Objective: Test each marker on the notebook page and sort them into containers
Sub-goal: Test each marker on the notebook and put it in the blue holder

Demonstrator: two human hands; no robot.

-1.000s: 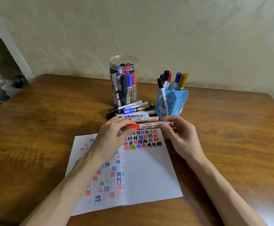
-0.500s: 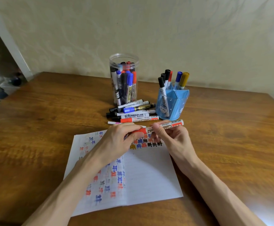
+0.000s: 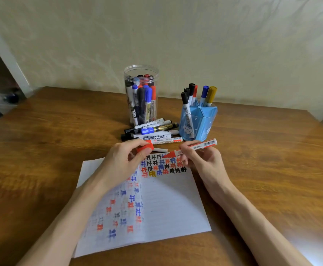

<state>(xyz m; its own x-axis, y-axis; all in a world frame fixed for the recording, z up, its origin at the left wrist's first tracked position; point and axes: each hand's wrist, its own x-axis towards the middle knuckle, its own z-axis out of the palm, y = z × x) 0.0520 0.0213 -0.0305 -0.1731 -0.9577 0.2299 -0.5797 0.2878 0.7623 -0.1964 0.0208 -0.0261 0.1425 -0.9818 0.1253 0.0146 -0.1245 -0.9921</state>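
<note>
The left hand [image 3: 122,160] pinches the red cap [image 3: 146,147] in curled fingers. The right hand [image 3: 203,160] has its fingers clamped on the red marker [image 3: 201,146], over the top of the page [image 3: 172,198], tip pointing to 8 o'clock. From the page, the pile [image 3: 153,133] and jar [image 3: 155,73] sit at 12 o'clock, and the cup [image 3: 208,120] at 1 o'clock.

Left hand [image 3: 121,162] hides the notebook's [image 3: 168,204] upper-left part, and the left forearm covers its near-left corner. Cap [image 3: 147,147] is mostly buried in the left fingers. Right hand [image 3: 201,160] covers the mid barrel of the marker [image 3: 204,144]; can't tell if the tip touches the page. Left-page marks are blurred and unreadable. Labels inside the jar [image 3: 155,77] are smeared by the plastic. Cup [image 3: 204,121] hides its markers' lower halves. White pen [image 3: 161,150] runs behind the left hand. Both forearms are cut by the bottom edge. Clutter [image 3: 3,104] at far left is blurred and cut off.
</note>
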